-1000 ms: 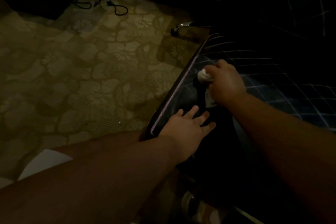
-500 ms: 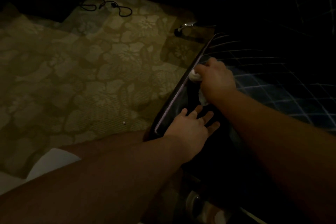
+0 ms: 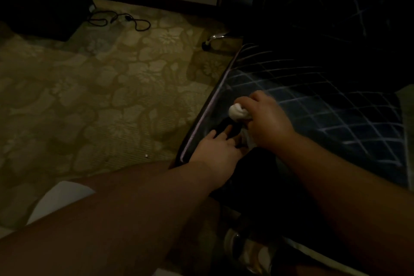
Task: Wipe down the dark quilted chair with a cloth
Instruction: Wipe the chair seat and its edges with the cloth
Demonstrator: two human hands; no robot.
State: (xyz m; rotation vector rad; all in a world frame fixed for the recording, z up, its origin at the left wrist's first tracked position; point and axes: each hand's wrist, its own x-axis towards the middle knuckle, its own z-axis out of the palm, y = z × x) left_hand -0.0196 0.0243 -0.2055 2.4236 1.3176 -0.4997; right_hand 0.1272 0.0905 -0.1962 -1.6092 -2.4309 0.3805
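Note:
The dark quilted chair fills the right side of the head view, its seat crossed by pale diamond stitching. My right hand grips a bunched white cloth and holds it against the seat near its left edge. My left hand lies flat on the seat just below the cloth, fingers straight and pointing up toward it. The two hands nearly touch. The chair's back is almost lost in darkness at the top right.
Patterned beige carpet spreads to the left. A black cable lies coiled by the far wall. A chrome chair leg with a caster sticks out behind the seat. A white object lies at lower left, and a shoe sits under the seat.
My right hand has drawn the cloth back down the seat's left edge toward my left hand, which stays flat in place. The camera has shifted slightly.

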